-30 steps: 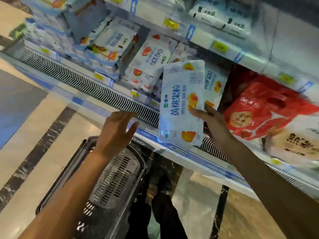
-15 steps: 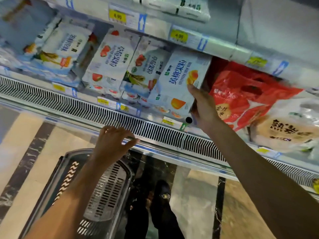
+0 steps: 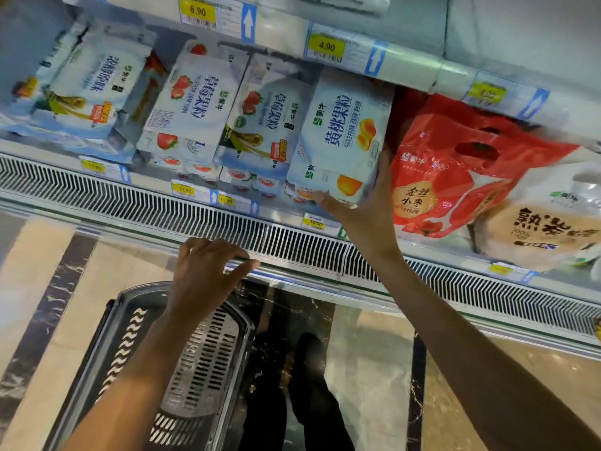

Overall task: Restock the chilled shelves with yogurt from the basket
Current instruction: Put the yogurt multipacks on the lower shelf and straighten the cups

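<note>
Two tiers of chilled shelving (image 3: 406, 65) across the top and middle, slatted vent grille (image 3: 292, 242) running along the front edge. Below, pale stone floor (image 3: 42, 288) with dark marbled bands. Grey plastic basket (image 3: 208, 362) at lower left, perforated wall and bottom visible, no yogurt visible inside. Dark trouser legs and shoes (image 3: 305, 359) just right of the basket.

On the lower shelf, far right, beige bag with dark lettering (image 3: 540, 229); beside it, red handled bag (image 3: 448, 170), touching the right side of the yogurt row. Yellow-peach yogurt multipack (image 3: 341, 138) leaning back on the shelf, resting on top of other cups, just beside a strawberry yogurt multipack (image 3: 270, 122), then another strawberry pack (image 3: 195, 99), then a plain-flavour pack (image 3: 94, 79) further left.

Right hand (image 3: 367, 203) spread flat, palm against the lower right corner of the peach pack, thumb along its bottom edge, fingers up its right side between pack and red bag; pressing rather than clasping. Left hand (image 3: 201, 275) loosely curled, empty, over the far rim of the basket and in front of the grille; contact with the grille edge not clear.

Yellow price tags (image 3: 326, 47) on the shelf rails, reading 6.90 and 4.90 above.
</note>
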